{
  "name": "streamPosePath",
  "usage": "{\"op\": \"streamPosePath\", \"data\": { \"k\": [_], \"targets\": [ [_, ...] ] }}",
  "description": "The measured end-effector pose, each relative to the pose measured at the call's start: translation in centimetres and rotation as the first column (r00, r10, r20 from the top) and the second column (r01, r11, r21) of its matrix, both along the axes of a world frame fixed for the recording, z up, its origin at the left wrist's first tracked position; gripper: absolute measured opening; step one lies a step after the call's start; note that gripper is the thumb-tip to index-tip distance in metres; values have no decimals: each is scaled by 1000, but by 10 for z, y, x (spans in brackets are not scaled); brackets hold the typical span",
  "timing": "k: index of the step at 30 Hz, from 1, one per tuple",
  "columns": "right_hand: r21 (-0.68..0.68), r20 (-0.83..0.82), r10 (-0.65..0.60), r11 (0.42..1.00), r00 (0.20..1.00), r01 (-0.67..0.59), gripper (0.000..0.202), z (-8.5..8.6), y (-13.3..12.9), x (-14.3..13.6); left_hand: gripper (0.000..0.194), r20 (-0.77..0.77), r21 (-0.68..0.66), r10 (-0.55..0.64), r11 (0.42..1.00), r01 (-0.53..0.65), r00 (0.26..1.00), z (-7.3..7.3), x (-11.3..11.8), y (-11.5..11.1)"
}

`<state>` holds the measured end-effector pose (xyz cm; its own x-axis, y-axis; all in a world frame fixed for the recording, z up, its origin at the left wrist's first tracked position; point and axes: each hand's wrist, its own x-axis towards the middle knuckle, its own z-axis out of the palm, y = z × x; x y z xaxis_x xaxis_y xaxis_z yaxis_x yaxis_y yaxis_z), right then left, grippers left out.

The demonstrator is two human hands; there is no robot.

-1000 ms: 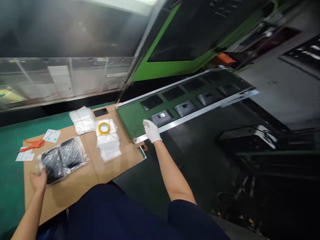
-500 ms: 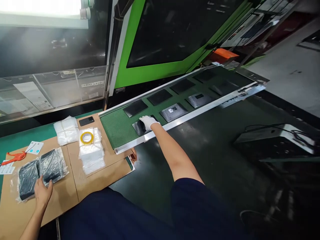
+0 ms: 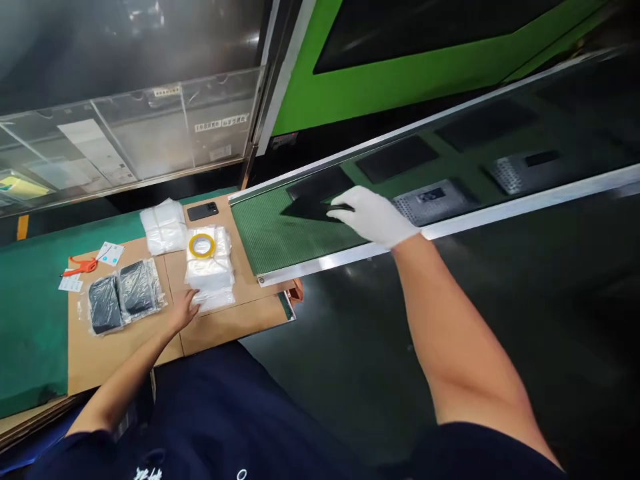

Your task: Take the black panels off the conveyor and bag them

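Note:
In the head view my right hand (image 3: 375,213), in a white glove, pinches a thin black plastic panel (image 3: 311,208) by its edge. The panel is held tilted over the near end of the green conveyor belt (image 3: 257,237). Another dark panel (image 3: 327,181) lies just behind it. My bare left hand (image 3: 184,310) is at the lower left edge of a stack of clear plastic bags (image 3: 215,277), fingers a little apart. A roll of yellow tape (image 3: 202,246) rests on that stack. To the left of this hand lie two bagged black panels (image 3: 137,287) (image 3: 104,305).
More dark panels (image 3: 397,159) lie along the belt, some with a perforated grey face (image 3: 435,200). A second bag bundle (image 3: 164,227), a black phone (image 3: 203,211), an orange tool (image 3: 84,266) and labels (image 3: 110,253) are on the cardboard-covered table (image 3: 140,347). The conveyor's metal rail (image 3: 345,257) borders it.
My right hand has lifted the black panel off the belt. My left hand has gone from the bagged panels rightward to the clear bags. The view has turned and shifted.

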<state>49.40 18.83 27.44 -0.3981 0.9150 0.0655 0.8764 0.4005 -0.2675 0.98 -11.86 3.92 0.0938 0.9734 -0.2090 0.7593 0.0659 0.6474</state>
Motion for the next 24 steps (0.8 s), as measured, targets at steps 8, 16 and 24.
{"op": "streamPosePath", "data": {
  "k": [8,16,24],
  "targets": [
    [-529,-382,-211,848,900,-26,26,-19,-204,-102,26,47,-140,-235,961,240,971,-62,18,41],
    [-820,-346,-567,570,748,53,20,-131,-324,-131,21,85,-163,-270,946,280,959,-86,14,52],
    [-846,-183,-611,497,770,194,17,-195,-320,-168,30,100,-132,-261,953,272,960,-82,20,59]
  ]
}}
